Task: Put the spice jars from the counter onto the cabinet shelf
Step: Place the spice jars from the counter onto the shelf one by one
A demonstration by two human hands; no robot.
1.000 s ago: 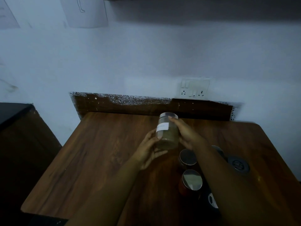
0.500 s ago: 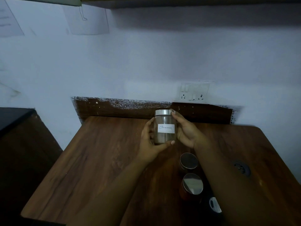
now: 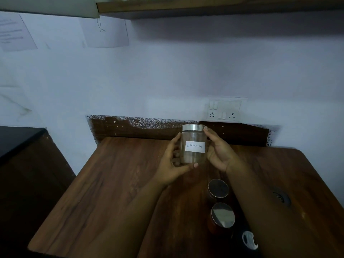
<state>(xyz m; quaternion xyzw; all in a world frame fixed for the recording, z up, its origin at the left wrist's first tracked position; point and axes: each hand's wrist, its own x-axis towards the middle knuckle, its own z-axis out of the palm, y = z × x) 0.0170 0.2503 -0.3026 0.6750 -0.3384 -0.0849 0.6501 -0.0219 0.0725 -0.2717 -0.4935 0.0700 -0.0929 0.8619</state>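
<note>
Both hands, the left hand [image 3: 172,164] and right hand [image 3: 218,151], held the cinnamon jar [image 3: 193,146] upright above the back edge of the counter [image 3: 111,183].

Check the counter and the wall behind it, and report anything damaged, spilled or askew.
The dark backsplash strip behind the wooden counter has a ragged, chipped top edge flecked with white, as if broken or painted over. Nothing looks spilled. Both hands hold the cinnamon jar upright, and two lidded jars stand upright on the counter.
</note>
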